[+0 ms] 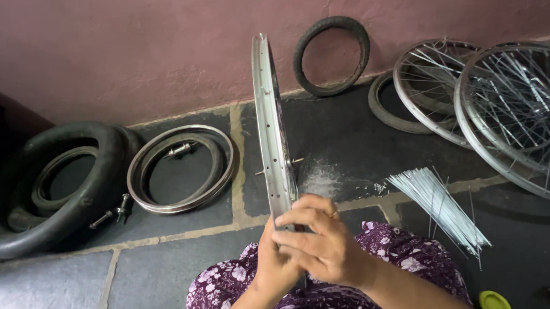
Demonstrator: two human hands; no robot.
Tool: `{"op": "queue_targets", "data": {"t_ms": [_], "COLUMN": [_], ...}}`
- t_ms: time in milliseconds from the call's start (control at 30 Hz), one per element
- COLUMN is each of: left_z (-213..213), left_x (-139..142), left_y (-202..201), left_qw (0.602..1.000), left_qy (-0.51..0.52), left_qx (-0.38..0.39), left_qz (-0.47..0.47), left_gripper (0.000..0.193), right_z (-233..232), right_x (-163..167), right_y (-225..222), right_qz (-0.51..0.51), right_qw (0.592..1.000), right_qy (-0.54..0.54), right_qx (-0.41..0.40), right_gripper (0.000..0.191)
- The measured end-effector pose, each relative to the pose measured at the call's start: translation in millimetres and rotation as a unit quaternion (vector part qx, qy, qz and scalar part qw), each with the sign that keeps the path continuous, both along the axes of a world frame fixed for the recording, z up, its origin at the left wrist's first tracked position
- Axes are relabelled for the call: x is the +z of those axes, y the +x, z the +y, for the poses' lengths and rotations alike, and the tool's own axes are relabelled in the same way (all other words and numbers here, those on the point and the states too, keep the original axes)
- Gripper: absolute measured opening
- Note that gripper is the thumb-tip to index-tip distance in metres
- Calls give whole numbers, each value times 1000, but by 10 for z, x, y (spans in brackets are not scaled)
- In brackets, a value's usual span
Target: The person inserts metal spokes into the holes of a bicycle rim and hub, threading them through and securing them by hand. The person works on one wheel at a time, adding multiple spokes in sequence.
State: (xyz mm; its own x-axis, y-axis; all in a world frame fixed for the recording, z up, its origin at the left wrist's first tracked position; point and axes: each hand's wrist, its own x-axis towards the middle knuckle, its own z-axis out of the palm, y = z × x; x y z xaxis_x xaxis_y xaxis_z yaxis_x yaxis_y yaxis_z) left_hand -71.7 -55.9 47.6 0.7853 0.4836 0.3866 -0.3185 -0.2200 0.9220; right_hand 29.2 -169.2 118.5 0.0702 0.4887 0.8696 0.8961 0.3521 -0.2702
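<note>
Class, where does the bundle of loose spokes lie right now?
The bundle of loose spokes lies on the floor at right, between the spoked wheels and the yellow lid.

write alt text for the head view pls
Both hands, left hand and right hand, grip the near edge of an upright bare wheel rim over a floral-clothed lap. Loose spokes, tyres and spoked wheels lie on the dark floor.

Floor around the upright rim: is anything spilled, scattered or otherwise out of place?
Yes. A pale powdery patch is smeared on the dark floor just right of the rim held in both hands. A few loose spokes lie splayed away from the spoke bundle.
</note>
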Motion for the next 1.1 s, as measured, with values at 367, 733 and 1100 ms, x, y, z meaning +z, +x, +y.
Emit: {"op": "queue_targets", "data": {"t_ms": [367,733,1100], "left_z": [-22,-27,-5], "left_x": [-21,-122,-109], "left_y": [20,25,45], "left_qw": [990,995,998], "left_qy": [133,91,-27], "left_qx": [32,17,-45], "left_qz": [-27,-23,-25], "left_gripper": [47,41,49], "right_z": [79,-31,-101], "right_x": [21,-8,139], "right_y": [-30,-20,-42], "right_qz": [3,-1,-35], "right_qw": [999,999,999], "right_qy": [29,18,-2], "right_qx": [-40,-49,-42], "right_gripper": [34,25,26]}}
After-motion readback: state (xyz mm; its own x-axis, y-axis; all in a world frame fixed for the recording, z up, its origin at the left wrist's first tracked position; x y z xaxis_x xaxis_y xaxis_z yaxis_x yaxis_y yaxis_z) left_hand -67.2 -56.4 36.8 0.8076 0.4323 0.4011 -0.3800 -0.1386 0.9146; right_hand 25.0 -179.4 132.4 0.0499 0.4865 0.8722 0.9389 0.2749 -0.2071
